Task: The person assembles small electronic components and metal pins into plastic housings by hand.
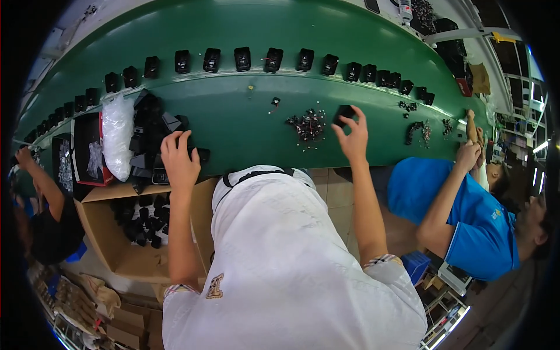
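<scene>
My right hand (356,139) grips a small black plastic housing (342,114) between thumb and fingers, just above the green bench (233,134). My left hand (180,161) is at the near edge of a pile of black housings (144,125), its fingers apart and bent downward. One dark piece (202,154) lies beside its thumb; whether they touch is unclear. Between my hands, closer to the right one, sits a heap of small parts with red and black wires (307,126). A single small wired part (275,102) lies apart from it.
Black housings (242,59) stand in a long row across the bench. Left of the pile are a clear plastic bag (117,137) and a red-edged box (87,125). Below, a cardboard box (125,259) holds more black pieces. A co-worker in blue (475,224) works at right, another person (46,216) at left.
</scene>
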Demonstrator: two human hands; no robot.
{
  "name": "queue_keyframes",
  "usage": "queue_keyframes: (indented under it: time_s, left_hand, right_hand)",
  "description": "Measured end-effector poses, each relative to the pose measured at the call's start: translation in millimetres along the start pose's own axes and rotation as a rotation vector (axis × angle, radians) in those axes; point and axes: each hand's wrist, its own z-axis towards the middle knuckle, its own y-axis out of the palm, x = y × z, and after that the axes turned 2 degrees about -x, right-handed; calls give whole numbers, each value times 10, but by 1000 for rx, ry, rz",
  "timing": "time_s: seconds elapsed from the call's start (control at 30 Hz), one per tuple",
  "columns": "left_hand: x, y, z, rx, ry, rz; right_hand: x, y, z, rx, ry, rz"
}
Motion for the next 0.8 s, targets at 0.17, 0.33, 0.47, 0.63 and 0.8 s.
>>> queue_keyframes:
  time_s: [0.17, 0.33, 0.47, 0.63, 0.8]
  left_hand:
    - [-86, 59, 35, -222, -6, 423]
    - [-261, 247, -6, -266, -30, 475]
    - [-314, 282, 84, -200, 47, 491]
    - [-483, 370, 28, -268, 60, 473]
    - [-418, 344, 22, -195, 103, 378]
  right_hand:
    - [773, 122, -126, -92, 21, -250]
    - [567, 23, -119, -24, -51, -360]
    - [388, 16, 100, 55, -108, -260]
    - [-528, 583, 533, -207, -177, 88]
    - [-750, 1269, 660, -321, -301, 61]
